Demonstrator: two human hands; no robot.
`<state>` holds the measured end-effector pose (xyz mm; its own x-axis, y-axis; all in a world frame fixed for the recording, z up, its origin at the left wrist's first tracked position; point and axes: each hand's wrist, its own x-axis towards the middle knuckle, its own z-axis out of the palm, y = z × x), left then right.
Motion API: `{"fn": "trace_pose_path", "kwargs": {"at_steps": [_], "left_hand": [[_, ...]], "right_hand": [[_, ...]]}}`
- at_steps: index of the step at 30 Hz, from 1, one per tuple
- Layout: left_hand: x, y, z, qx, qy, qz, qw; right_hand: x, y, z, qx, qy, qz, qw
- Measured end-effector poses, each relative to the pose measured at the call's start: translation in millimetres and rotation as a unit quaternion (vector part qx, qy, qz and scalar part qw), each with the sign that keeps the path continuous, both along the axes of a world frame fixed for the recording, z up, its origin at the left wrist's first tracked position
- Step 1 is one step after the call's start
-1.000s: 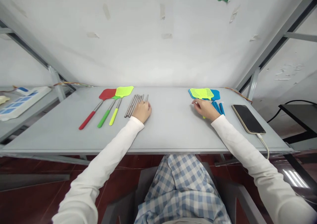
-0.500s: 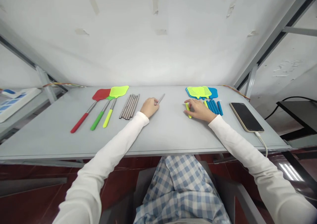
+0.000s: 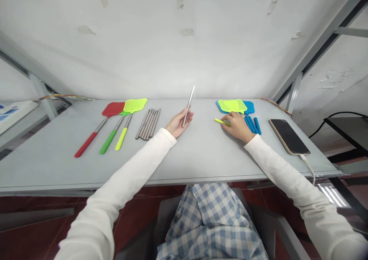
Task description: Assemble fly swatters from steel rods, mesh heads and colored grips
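My left hand [image 3: 181, 122] grips a thin metal rod [image 3: 189, 101], tilted upward above the table. Between the fingers of my right hand [image 3: 235, 125] is a yellow handle grip [image 3: 218, 120], turned sideways near the tabletop. Several blue handle grips [image 3: 253, 125] lie just right of that hand. Behind it rest a yellow fly swatter head [image 3: 232, 106] and blue fly swatter heads [image 3: 249, 106]. More metal rods [image 3: 148, 125] lie side by side to the left of my left hand.
Red [image 3: 86, 145], green [image 3: 108, 141] and yellow [image 3: 121, 138] fly swatters with metal shafts lie at the left. A phone [image 3: 289, 136] with a white cable [image 3: 309, 166] is at the right. A wall [image 3: 184, 64] backs the grey table [image 3: 195, 160].
My left hand has turned and lifted the rod more upright. My right hand has swung the yellow grip from nearly upright in view to sideways. The view has shifted slightly.
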<state>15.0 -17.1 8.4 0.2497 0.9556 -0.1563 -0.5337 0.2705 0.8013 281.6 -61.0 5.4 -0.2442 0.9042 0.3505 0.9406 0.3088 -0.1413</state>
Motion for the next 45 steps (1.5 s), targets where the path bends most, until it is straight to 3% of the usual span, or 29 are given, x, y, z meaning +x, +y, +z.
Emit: {"fn": "trace_pose_path", "kwargs": {"at_steps": [9,14,25,31,38,45], "left_hand": [[5.1,-3.5,-10.7,0.072,0.063,0.005,0.995],[8.5,-6.0,-9.5,0.099,0.077,0.041,0.991],[9.0,-10.5,-6.4,0.133,0.089,0.032,0.987],[10.8,-15.6,-5.9,0.17,0.105,0.012,0.98],[18.0,-27.3,-3.4,0.196,0.155,-0.077,0.965],[18.3,-25.6,-5.1,0.158,0.134,-0.096,0.974]], "right_hand": [[-9.6,-5.8,11.3,0.001,0.044,0.087,0.995],[-10.5,-6.2,11.5,0.027,0.042,0.085,0.995],[-11.9,-6.7,12.5,0.054,0.036,0.092,0.994],[-14.1,-6.8,9.5,0.073,0.068,0.095,0.99],[-34.7,-18.1,4.1,0.056,0.14,0.186,0.971],[-23.9,-9.8,13.1,0.063,0.142,0.154,0.976]]}}
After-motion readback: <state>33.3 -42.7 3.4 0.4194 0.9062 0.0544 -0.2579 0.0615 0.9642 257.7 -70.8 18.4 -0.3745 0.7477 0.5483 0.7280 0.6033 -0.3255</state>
